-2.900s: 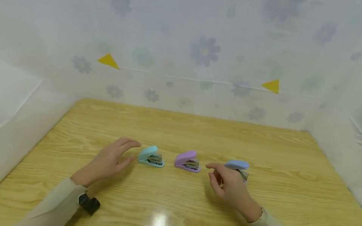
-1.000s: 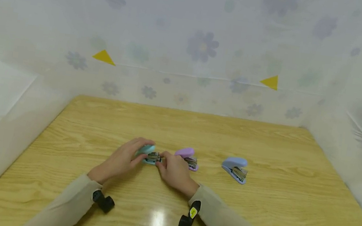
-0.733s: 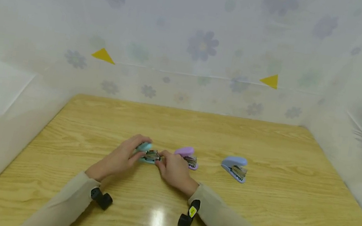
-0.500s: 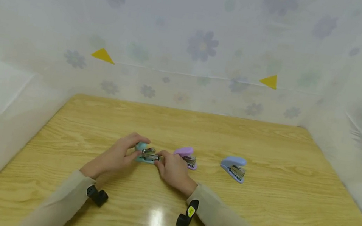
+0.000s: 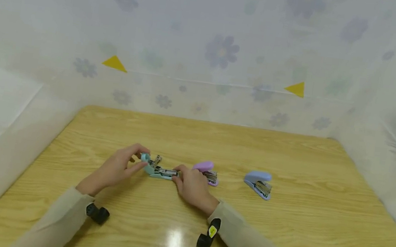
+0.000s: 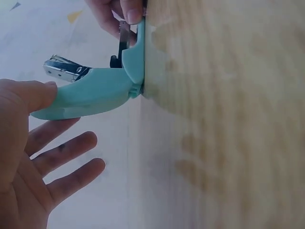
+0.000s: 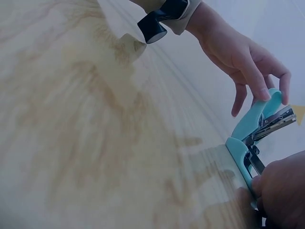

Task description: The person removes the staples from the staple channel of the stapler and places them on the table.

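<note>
A mint-green mini stapler lies spread on the table, its base flat and its top cover swung up and back to the left. My left hand pinches the raised cover between thumb and index finger; in the left wrist view the other fingers of that hand are spread. My right hand pinches the front end of the base, holding it on the table. The metal magazine stands up beside the cover. In the right wrist view the stapler shows opened wide at its hinge.
A purple stapler stands just behind the right hand, partly hidden by it. Farther right is a blue stapler, set at a slant. The wooden table ends at a pale flowered curtain behind and at both sides.
Both hands have come to the mint stapler, the right from beside the blue one. The left hand has drawn the cover up and back leftward, while the right stays on the base.
</note>
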A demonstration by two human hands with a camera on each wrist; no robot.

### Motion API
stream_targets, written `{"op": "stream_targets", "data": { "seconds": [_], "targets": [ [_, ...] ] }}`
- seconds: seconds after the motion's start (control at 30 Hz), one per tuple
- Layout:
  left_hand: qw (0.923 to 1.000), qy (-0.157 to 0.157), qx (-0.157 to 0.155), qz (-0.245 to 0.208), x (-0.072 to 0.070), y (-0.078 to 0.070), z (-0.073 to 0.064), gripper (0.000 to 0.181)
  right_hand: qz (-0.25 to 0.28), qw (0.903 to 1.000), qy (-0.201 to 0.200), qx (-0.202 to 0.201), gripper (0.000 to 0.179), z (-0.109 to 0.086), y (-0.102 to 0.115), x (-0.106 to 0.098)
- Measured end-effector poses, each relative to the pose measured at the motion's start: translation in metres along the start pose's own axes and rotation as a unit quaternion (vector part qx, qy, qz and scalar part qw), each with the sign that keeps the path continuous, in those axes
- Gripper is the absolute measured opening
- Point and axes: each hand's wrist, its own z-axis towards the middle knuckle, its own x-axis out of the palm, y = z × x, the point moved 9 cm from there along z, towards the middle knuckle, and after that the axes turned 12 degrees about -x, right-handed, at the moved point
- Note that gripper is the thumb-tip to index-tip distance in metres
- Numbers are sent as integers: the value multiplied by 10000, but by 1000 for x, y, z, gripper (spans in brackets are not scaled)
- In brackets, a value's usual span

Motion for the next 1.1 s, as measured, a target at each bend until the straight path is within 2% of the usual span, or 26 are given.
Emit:
{"op": "stream_targets", "data": {
  "seconds": [0.13,0.23,0.43,0.57,0.73,0.93,1.1],
  "targets": [
    [9994,61,-304,-133,1,11,-1,26,49,10000,22,-31,25,0,-1,-2],
    [9978,120,-472,-447,0,20,-2,22,42,10000,37,-65,24,0,0,-2],
    [9908,227,-657,-1161,0,36,-6,16,20,9999,136,-81,24,1,0,-1],
    [9875,241,-664,-1411,1,39,-7,16,28,9998,177,-65,24,1,0,0],
    [9867,210,-602,-1497,3,38,-6,15,32,9998,146,-139,22,1,0,-1],
    [9886,6,-598,-1385,1,41,-6,19,-112,9985,-5,-533,17,3,7,-3],
    [9884,-100,-593,-1395,1,42,-6,23,140,9968,-124,-771,18,4,13,-5]
  ]
}}
